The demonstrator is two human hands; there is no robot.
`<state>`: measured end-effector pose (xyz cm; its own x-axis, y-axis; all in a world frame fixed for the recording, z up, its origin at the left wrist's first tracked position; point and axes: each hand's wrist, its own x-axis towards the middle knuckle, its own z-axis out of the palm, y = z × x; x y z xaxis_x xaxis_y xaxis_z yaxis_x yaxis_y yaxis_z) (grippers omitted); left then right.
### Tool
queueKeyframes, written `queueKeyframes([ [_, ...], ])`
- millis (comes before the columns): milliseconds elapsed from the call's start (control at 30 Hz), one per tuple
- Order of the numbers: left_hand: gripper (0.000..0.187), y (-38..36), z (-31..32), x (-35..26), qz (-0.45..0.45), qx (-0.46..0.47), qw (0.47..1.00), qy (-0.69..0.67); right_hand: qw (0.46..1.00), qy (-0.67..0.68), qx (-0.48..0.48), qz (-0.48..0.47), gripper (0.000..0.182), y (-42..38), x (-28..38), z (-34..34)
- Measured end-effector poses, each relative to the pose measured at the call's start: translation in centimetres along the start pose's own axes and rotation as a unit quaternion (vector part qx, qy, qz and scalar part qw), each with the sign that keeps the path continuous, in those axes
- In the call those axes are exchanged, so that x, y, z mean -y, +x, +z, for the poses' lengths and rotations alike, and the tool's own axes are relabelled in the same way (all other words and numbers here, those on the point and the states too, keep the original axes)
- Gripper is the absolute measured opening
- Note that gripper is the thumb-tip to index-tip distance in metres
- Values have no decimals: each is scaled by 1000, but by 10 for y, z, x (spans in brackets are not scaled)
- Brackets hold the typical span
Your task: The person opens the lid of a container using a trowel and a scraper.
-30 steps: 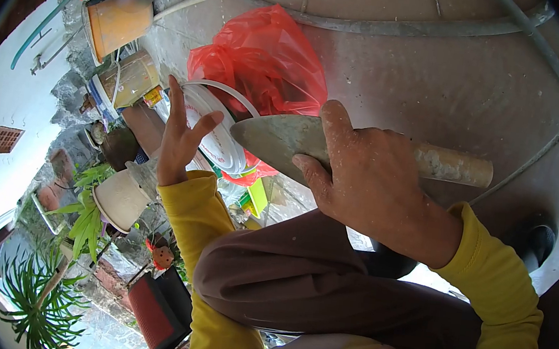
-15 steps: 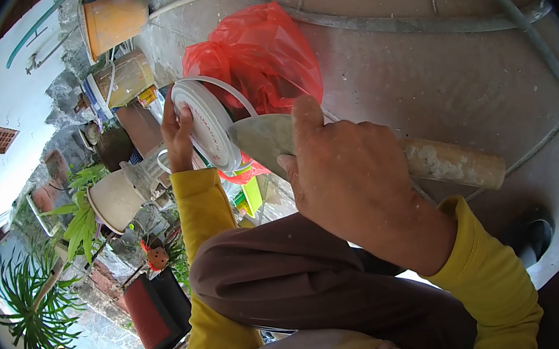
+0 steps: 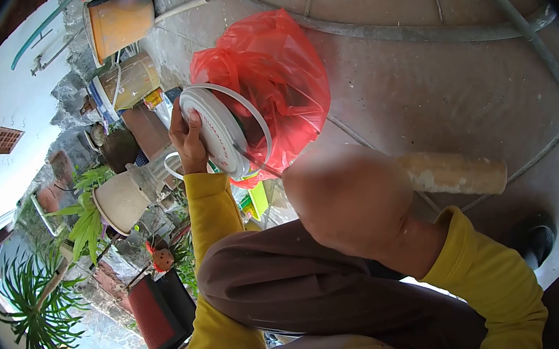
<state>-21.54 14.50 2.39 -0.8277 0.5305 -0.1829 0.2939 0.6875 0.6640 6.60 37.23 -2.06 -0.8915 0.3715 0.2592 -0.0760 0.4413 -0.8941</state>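
My left hand [image 3: 188, 142] grips a round white bucket lid [image 3: 212, 127] with red lettering, tilted on its edge. A white handle loops beside the lid, against a red plastic bag [image 3: 274, 70]. My right hand [image 3: 345, 199], blurred in part, is closed round a trowel whose pale, worn handle [image 3: 455, 174] sticks out to the right. The trowel's blade [image 3: 257, 162] is seen nearly edge-on, its tip at the lid's lower right edge.
An orange bucket [image 3: 118, 26] and a stained container [image 3: 128, 79] stand at the upper left. Below them are a pale pot [image 3: 118, 201] and green plants [image 3: 38, 292]. A grey hose [image 3: 392, 33] curves across the tiled floor. My bent leg lies below my hands.
The trowel blade has turned from flat-on to nearly edge-on as my right hand rotated. More of the lid's handle and the red bag shows. The whole view has shifted slightly.
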Motion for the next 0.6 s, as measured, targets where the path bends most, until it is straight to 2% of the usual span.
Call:
queueKeyframes([
  [200, 63, 0, 5, 0, 7, -31, 999, -41, 995, -61, -46, -63, 17, -3, 4, 2],
  [500, 58, -1, 1, 3, 2, -20, 999, -33, 995, -84, -47, -15, 18, -11, 24, 4],
  [600, 57, -2, 4, -1, 2, -3, 1000, -16, 999, -35, -24, 15, 22, -10, 14, 2],
])
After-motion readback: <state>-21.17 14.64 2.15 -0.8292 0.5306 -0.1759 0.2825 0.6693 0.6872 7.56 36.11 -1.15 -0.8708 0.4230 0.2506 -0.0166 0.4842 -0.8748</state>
